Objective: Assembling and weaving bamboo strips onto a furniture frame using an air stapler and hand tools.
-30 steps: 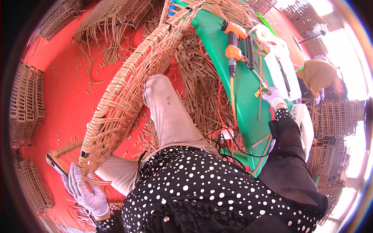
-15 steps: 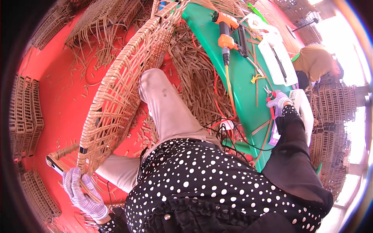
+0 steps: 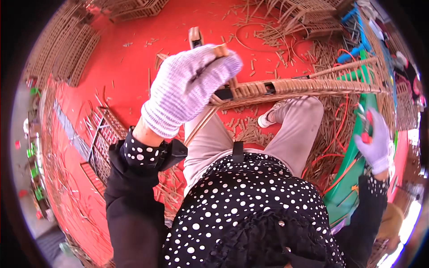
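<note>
My left hand (image 3: 190,87), in a pale striped glove, is closed on a flat brown weaving strip (image 3: 220,50), whose end shows above the fingers. Right beside it lies the wrapped rim of a woven wicker piece (image 3: 304,87), stretching rightward across my knees. Black bits of frame show through the wrapping near my fist. My right hand (image 3: 379,145), gloved as well, grips red-handled pliers (image 3: 367,127) out at the right, over the edge of the green table. The pliers' metal jaws point up and away from the wicker.
The green table (image 3: 344,183) stands at my right, with red hoses (image 3: 330,157) alongside. Cut strips (image 3: 250,129) litter the red floor (image 3: 178,22). Stacked wicker pieces (image 3: 67,49) stand at the far left, and more (image 3: 308,18) at the far right.
My view has swung left. My left hand has risen with the strip, now beside the wicker rim, which lies across my knees. My right hand has lifted the pliers off the table.
</note>
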### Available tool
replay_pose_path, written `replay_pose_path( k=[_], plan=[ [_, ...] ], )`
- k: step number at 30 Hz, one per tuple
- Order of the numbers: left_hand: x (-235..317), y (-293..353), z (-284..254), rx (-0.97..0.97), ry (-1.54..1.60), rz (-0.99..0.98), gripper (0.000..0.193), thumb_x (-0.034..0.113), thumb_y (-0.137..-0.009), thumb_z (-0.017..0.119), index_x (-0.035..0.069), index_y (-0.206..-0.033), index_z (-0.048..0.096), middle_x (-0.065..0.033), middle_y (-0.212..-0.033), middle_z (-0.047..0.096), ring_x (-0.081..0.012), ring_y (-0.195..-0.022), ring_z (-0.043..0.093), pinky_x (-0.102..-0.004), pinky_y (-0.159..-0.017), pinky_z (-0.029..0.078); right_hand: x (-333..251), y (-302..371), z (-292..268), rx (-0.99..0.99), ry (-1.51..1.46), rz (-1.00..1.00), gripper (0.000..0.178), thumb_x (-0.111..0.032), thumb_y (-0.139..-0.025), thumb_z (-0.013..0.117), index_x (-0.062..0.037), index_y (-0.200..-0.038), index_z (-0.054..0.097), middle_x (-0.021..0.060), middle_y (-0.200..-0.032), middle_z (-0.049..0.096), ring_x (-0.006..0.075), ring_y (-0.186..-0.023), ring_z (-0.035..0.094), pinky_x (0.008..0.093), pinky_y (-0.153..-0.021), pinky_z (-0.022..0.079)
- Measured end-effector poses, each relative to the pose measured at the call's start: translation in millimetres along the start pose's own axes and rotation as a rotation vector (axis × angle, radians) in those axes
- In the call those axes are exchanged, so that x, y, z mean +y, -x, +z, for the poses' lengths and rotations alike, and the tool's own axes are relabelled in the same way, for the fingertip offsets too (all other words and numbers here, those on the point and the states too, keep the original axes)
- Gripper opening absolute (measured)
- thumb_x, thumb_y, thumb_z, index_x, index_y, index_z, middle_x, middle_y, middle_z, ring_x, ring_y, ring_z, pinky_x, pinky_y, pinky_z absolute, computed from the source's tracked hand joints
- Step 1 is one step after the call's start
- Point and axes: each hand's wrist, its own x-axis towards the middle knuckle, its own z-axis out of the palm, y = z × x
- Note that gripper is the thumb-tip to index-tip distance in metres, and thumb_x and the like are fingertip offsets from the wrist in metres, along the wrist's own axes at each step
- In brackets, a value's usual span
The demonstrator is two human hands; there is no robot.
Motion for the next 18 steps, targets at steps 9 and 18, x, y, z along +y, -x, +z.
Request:
replay_pose_path(
  k=[9,18],
  plan=[
    [-12,-8,-2,0.074,0.222,0.027,0.019,0.018,-0.086,0.057,-0.001,-0.085,0.061,-0.0077,-0.064,0.06,-0.0108,-0.059,0.058,-0.0274,-0.055,0.046,-141,-164,16,-0.148,0.148,-0.734,0.084,-0.053,-0.056,0.071,-0.0038,-0.119,0.046,0.0134,-0.101,0.053,0.0292,-0.096,0.051,0.0399,-0.087,0.038],
    [-12,-10,-10,-0.041,0.294,-0.08,0.023,0.015,-0.089,0.052,-0.005,-0.097,0.06,-0.0061,-0.081,0.063,-0.0092,-0.072,0.058,-0.023,-0.068,0.048,-151,-179,23,-0.206,0.123,-0.812,0.082,-0.06,-0.057,0.069,-0.0012,-0.112,0.052,0.0151,-0.096,0.057,0.0309,-0.089,0.056,0.0386,-0.079,0.043]
  ],
)
